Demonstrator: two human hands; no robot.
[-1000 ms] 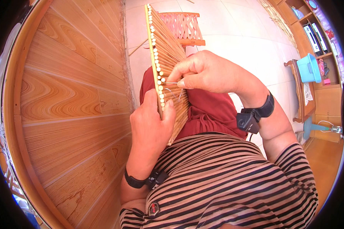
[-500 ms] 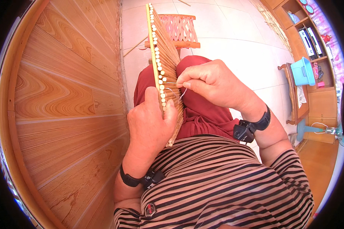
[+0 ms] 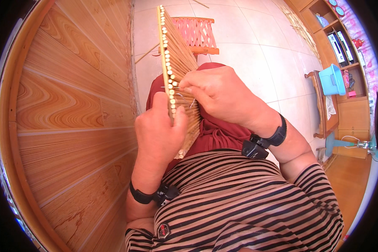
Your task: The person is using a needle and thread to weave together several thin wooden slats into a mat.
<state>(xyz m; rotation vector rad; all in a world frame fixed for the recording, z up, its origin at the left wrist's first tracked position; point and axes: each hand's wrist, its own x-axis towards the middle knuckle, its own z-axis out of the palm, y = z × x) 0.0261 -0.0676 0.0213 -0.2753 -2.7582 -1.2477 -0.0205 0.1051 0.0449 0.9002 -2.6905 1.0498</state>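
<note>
A panel of thin stalks (image 3: 176, 40) laid side by side stands on edge between my knees, its pale cut ends in a row beside a light wooden strip (image 3: 161, 46). My left hand (image 3: 160, 128) grips the lower part of this panel, thumb on the stalk side and fingers around the strip. In my right hand (image 3: 212, 89) a thin needle (image 3: 177, 87) is pinched between thumb and fingertips. Its tip pokes out past the far side of the strip. White thread (image 3: 192, 102) hangs in a loop below the right fingertips, against the stalks.
A small folding stool (image 3: 194, 34) with a woven pink seat stands on the tiled floor ahead. Wood-patterned panelling (image 3: 67, 105) rises close on my left. At the right are a light blue bin (image 3: 332, 80) on a wooden stand and a shelf unit (image 3: 352, 115).
My right hand has moved left toward the strip, and the needle now reaches through to its other side. The panel and my left hand have shifted slightly left.
</note>
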